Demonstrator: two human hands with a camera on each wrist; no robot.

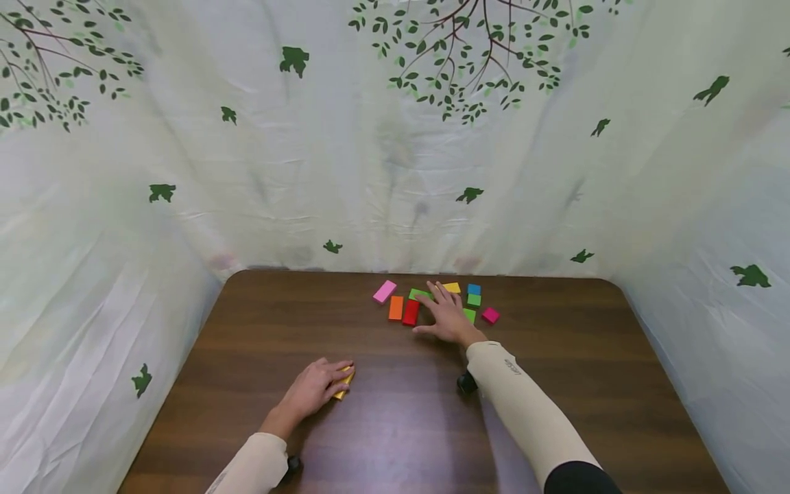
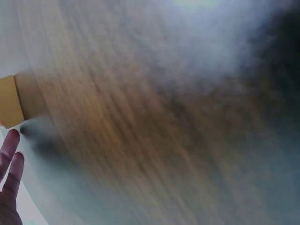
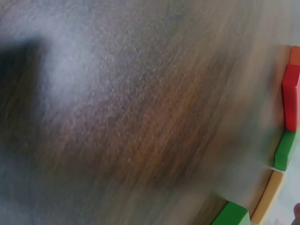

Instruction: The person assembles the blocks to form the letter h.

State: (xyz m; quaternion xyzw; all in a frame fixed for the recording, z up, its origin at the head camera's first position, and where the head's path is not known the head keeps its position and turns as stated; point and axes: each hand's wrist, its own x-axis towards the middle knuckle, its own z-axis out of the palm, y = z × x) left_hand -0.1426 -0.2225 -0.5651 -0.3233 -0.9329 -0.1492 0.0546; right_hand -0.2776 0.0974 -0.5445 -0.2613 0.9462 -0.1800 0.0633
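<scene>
My left hand is low over the table at centre left, with thumb and fingers pinching a yellow block. In the left wrist view that block is at the left edge, fingertips just below it. Farther off, my right hand reaches over a group of coloured blocks with its fingers spread. Its fingers overlap a green block; a red block stands just left of the thumb. The right wrist view shows the red block and another green block.
Around the right hand lie an orange block, a pink block, a yellow block, a blue block and a magenta block. The brown table meets a leaf-printed cloth at its back edge.
</scene>
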